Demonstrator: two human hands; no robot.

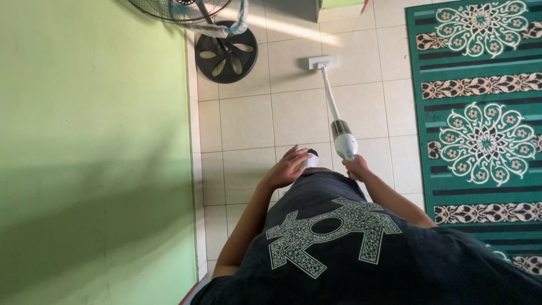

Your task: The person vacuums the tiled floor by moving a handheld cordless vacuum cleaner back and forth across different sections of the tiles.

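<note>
A dark shirt (361, 248) fills the near view; right hand (355, 166) grips the stick vacuum (339, 121), running far-left; left hand (288, 168) clasps a white object (311, 158).

One stick vacuum (339, 121), one small white-and-black object (311, 157), one standing fan (224, 34), one green patterned rug (480, 124) and one green wall (90, 147) — two hands — left (288, 168), right (355, 166) — of one person.
</note>
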